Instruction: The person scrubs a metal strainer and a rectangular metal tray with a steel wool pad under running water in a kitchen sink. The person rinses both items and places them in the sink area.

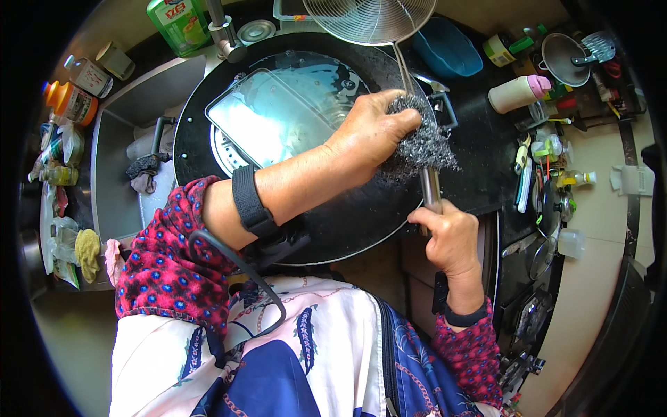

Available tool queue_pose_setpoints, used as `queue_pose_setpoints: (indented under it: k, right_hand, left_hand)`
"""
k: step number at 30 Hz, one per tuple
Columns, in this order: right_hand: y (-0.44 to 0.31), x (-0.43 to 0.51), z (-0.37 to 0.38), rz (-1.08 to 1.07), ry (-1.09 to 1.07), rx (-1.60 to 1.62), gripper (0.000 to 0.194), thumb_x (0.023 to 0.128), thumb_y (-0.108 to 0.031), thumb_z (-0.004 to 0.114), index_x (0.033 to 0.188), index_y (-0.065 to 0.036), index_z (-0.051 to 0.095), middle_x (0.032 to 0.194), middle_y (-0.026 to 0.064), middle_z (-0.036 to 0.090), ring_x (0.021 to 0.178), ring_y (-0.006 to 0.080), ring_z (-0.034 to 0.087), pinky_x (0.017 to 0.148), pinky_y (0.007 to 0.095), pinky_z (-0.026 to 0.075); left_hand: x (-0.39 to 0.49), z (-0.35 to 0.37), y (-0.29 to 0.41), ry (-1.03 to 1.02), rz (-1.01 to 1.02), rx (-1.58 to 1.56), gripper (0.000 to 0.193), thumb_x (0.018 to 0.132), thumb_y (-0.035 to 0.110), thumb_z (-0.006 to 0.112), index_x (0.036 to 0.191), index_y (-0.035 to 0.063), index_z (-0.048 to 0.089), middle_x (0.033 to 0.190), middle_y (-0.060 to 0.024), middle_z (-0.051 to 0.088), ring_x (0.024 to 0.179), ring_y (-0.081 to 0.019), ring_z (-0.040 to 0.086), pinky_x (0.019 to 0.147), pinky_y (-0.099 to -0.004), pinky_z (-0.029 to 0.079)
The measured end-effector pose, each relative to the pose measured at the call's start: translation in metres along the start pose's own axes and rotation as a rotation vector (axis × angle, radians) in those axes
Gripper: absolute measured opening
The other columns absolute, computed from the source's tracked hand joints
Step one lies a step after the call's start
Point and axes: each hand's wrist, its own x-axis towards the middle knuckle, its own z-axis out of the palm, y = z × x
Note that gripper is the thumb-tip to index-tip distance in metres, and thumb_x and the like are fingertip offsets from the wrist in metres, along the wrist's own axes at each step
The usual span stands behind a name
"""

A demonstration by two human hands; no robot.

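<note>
My left hand (372, 127) presses a steel wool scrubber (428, 140) around the upper handle of a long wire-mesh strainer (371, 21). Lower down, my right hand (452, 234) grips the end of that metal handle. The strainer's round basket points away from me, past the far rim of a large black wok (333, 240). Water lies in the wok beneath my left arm. In it rests a transparent rectangular lid or tray (271, 114), with a perforated metal disc (224, 151) partly hidden under it.
At left is a steel sink (117, 172) with dark cloths (143, 172). A faucet (224, 36) and a green detergent bottle (178, 26) stand behind. A blue plastic basin (451, 49) sits at the back right. A pink-capped bottle (518, 94) and several utensils line the right counter.
</note>
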Motion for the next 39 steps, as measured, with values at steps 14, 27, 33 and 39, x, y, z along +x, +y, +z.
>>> queue_pose_setpoints:
  k: [14, 27, 33, 39]
  right_hand:
    - [-0.005, 0.036, 0.023, 0.504, 0.126, 0.534, 0.013, 0.058, -0.002, 0.048, 0.052, -0.005, 0.059, 0.052, 0.0105, 0.055, 0.048, 0.0223, 0.055, 0.049, 0.0283, 0.042]
    - [0.005, 0.036, 0.02, 0.202, 0.09, 0.033, 0.009, 0.061, -0.01, 0.056, 0.053, -0.012, 0.058, 0.057, 0.0102, 0.053, 0.053, 0.029, 0.054, 0.047, 0.0366, 0.044]
    - [0.009, 0.031, 0.018, 0.149, 0.139, -0.131, 0.01, 0.061, -0.01, 0.057, 0.052, -0.014, 0.057, 0.055, 0.0097, 0.049, 0.05, 0.0278, 0.053, 0.043, 0.035, 0.044]
    - [0.012, 0.022, 0.016, 0.16, 0.15, -0.197, 0.009, 0.062, -0.01, 0.058, 0.054, -0.014, 0.057, 0.058, 0.0102, 0.048, 0.048, 0.0284, 0.053, 0.042, 0.0354, 0.044]
  left_hand:
    - [0.007, -0.002, -0.001, 0.031, 0.009, -0.013, 0.015, 0.08, 0.003, 0.052, 0.093, -0.0025, 0.055, 0.077, -0.0091, 0.061, 0.067, -0.0137, 0.06, 0.062, -0.0274, 0.051]
    - [0.003, -0.012, 0.001, -0.07, -0.116, 0.081, 0.025, 0.074, 0.009, 0.058, 0.097, 0.0015, 0.053, 0.084, -0.0044, 0.055, 0.077, -0.0112, 0.054, 0.07, -0.0255, 0.045]
    - [0.015, -0.015, 0.001, 0.018, 0.071, 0.223, 0.02, 0.077, 0.004, 0.056, 0.094, -0.0065, 0.055, 0.076, -0.01, 0.061, 0.064, -0.0129, 0.06, 0.059, -0.0235, 0.05]
    - [0.03, -0.013, -0.001, 0.065, 0.079, 0.191, 0.017, 0.078, 0.007, 0.056, 0.09, -0.0063, 0.056, 0.074, -0.0105, 0.061, 0.062, -0.0124, 0.06, 0.055, -0.024, 0.05]
